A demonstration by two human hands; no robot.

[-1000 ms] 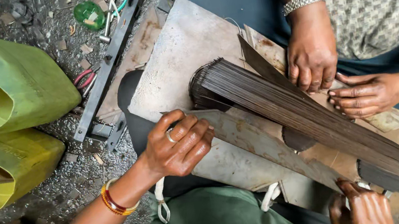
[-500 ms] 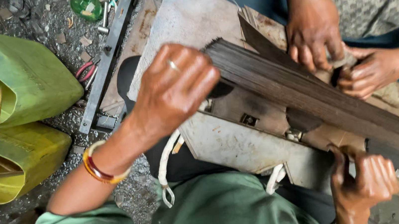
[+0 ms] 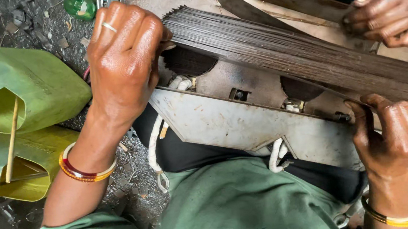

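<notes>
While the left hand point(image 3: 124, 62) curled its fingers point(image 3: 154, 33) over the near end of the bundle of thin metal strips point(image 3: 299, 55), the right hand point(image 3: 403, 132) gripped its lower edge; a co-worker's hand point(image 3: 391, 8) crowded the far side.

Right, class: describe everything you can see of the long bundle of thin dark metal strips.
The long bundle of thin dark metal strips is tightly stacked on edge, looking like rusty brown steel. It lies slanting from upper left to lower right across a grey metal plate. The left hand covers its fanned end, the right hand grips farther along, and another person's hand touches its far side.
</notes>
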